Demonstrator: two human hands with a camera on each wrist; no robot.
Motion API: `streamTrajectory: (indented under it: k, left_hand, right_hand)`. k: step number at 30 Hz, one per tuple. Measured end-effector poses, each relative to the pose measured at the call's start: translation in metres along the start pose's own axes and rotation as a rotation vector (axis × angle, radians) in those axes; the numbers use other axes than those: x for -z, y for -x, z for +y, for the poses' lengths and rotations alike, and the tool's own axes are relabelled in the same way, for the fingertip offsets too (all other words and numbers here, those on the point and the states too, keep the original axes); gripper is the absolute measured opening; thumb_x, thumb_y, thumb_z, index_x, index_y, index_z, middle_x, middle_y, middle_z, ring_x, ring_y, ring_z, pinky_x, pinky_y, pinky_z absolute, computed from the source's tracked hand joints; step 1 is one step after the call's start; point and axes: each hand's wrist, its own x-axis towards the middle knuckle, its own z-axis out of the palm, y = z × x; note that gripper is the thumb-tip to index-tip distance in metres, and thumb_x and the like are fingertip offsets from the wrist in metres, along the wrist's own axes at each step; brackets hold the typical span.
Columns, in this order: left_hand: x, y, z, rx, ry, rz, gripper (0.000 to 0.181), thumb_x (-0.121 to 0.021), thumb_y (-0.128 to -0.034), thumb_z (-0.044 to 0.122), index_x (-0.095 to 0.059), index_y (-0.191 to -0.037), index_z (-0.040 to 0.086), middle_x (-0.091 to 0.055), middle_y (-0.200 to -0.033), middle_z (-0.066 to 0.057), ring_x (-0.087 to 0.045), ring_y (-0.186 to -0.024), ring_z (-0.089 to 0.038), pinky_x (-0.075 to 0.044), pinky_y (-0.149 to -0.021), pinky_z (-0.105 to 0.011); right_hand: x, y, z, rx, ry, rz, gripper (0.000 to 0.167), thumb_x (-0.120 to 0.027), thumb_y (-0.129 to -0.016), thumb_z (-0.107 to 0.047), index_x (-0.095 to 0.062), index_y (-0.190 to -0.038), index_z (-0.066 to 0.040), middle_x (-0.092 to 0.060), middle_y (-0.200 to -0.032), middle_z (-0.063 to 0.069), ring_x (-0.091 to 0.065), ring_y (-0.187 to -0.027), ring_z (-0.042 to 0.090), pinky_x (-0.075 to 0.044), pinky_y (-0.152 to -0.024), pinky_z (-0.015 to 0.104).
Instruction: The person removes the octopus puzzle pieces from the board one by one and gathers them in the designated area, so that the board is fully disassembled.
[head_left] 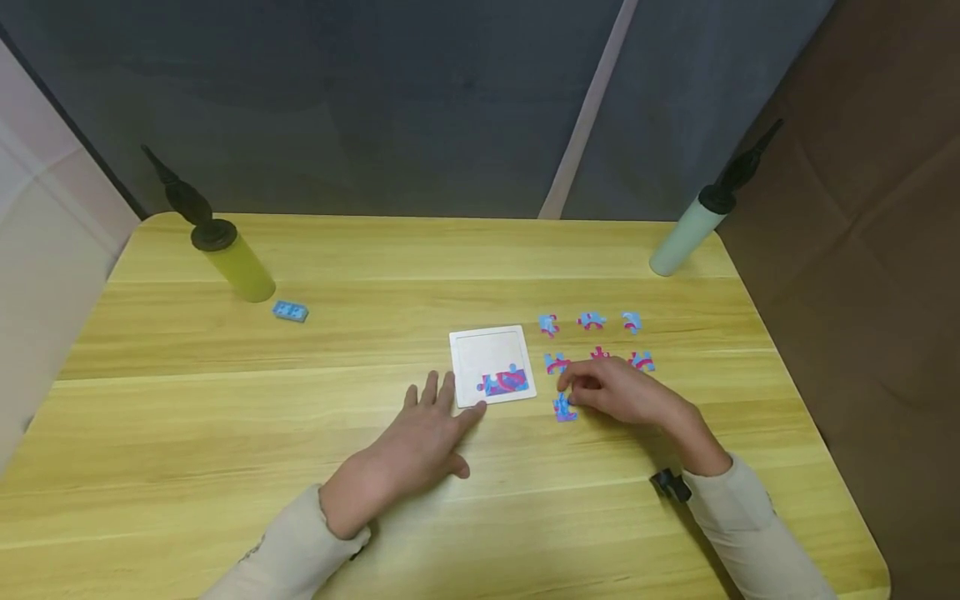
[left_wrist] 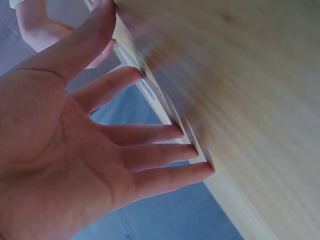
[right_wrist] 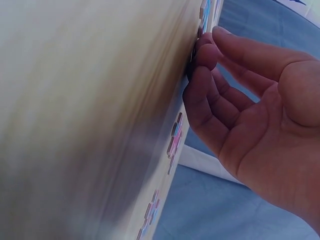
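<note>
A white square puzzle tray (head_left: 491, 346) lies mid-table, with joined pink-and-blue jigsaw pieces (head_left: 506, 382) in its lower right part. My left hand (head_left: 412, 446) is spread with straight fingers at the tray's lower left edge. In the left wrist view its fingertips (left_wrist: 202, 167) rest on the tabletop. Right of the tray, my right hand (head_left: 618, 392) has its thumb and forefinger at the top of a blue-purple jigsaw piece (head_left: 564, 410), which lies flat. Whether they pinch it is not clear. The right wrist view shows curled fingers (right_wrist: 200, 95) close to the table.
More loose jigsaw pieces (head_left: 592, 321) lie in rows beyond my right hand, one partly hidden by it. A blue toy brick (head_left: 290, 311) lies at left, beside a yellow hand pump (head_left: 243, 271). A pale green hand pump (head_left: 686, 237) stands at the back right.
</note>
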Motion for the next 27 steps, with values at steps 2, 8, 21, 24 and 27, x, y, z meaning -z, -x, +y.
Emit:
streamTrajectory:
  k: [2, 8, 21, 24, 27]
  left_hand:
    - [0.001, 0.0, 0.0, -0.002, -0.002, 0.004, 0.08, -0.083, -0.083, 0.032, -0.05, -0.153, 0.013, -0.022, -0.162, -0.041, -0.017, -0.151, -0.062, -0.023, -0.12, -0.073]
    - [0.001, 0.004, -0.002, 0.005, -0.005, 0.014, 0.081, -0.084, -0.0821, 0.032, -0.051, -0.153, 0.013, -0.023, -0.162, -0.041, -0.018, -0.151, -0.062, -0.025, -0.118, -0.074]
    - [-0.003, 0.004, 0.001, 0.003, -0.017, 0.012, 0.08, -0.084, -0.0821, 0.034, -0.051, -0.153, 0.015, -0.025, -0.162, -0.039, -0.02, -0.151, -0.061, -0.026, -0.119, -0.073]
    - [-0.002, 0.002, 0.002, 0.006, -0.028, 0.009, 0.08, -0.083, -0.0821, 0.035, -0.051, -0.153, 0.016, -0.025, -0.162, -0.039, -0.02, -0.151, -0.06, -0.026, -0.119, -0.072]
    - [-0.001, 0.001, 0.001, 0.009, -0.042, 0.009, 0.08, -0.084, -0.0821, 0.035, -0.052, -0.153, 0.016, -0.025, -0.162, -0.038, -0.021, -0.151, -0.06, -0.027, -0.119, -0.071]
  right_hand:
    - [0.001, -0.001, 0.0, -0.002, 0.0, -0.001, 0.017, -0.061, -0.102, -0.011, -0.073, -0.113, -0.015, -0.07, -0.093, -0.005, -0.056, -0.082, 0.011, -0.048, -0.074, 0.025]
    - [0.002, -0.006, -0.005, 0.01, 0.007, 0.008, 0.016, -0.062, -0.102, -0.014, -0.073, -0.114, -0.014, -0.069, -0.091, -0.005, -0.054, -0.077, 0.01, -0.045, -0.073, 0.025]
    - [0.003, -0.019, -0.027, 0.054, -0.024, 0.051, 0.023, -0.06, -0.1, -0.012, -0.071, -0.119, -0.01, -0.067, -0.084, -0.003, -0.056, -0.074, 0.01, -0.048, -0.069, 0.024]
    - [0.003, -0.024, -0.033, 0.065, -0.031, 0.042, 0.026, -0.06, -0.099, -0.011, -0.07, -0.124, -0.01, -0.065, -0.082, -0.002, -0.054, -0.071, 0.011, -0.047, -0.068, 0.025]
    - [0.002, -0.03, -0.039, 0.076, -0.033, 0.022, 0.029, -0.061, -0.1, -0.013, -0.068, -0.129, -0.011, -0.067, -0.086, -0.002, -0.056, -0.075, 0.01, -0.05, -0.072, 0.027]
